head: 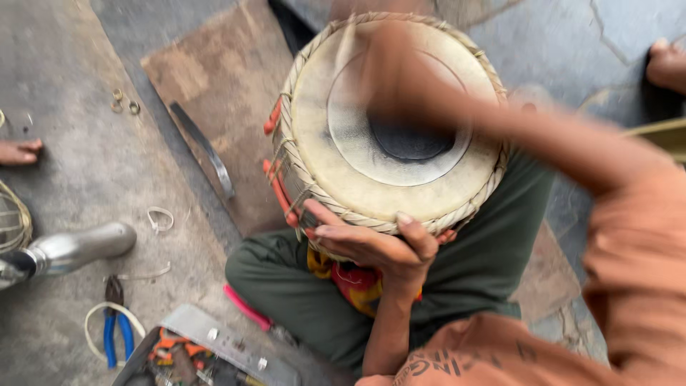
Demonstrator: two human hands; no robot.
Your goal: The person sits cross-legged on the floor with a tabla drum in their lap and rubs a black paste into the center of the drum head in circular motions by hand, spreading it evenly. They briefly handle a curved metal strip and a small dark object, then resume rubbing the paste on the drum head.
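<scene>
A hand drum with a pale skin head, a dark round centre patch and woven rope rim rests upright on my lap. My left hand grips its near lower rim, thumb and fingers curled over the braided edge. My right hand is a motion blur over the drum head, above the dark patch; its fingers cannot be made out. Orange pegs line the drum's left side. A red and yellow cloth lies under the drum.
A flat metal blade lies on a brown board to the left. Blue-handled pliers, a metal cylinder, small brass rings and an open tool tray sit on the concrete floor. Other people's feet show at left and top right.
</scene>
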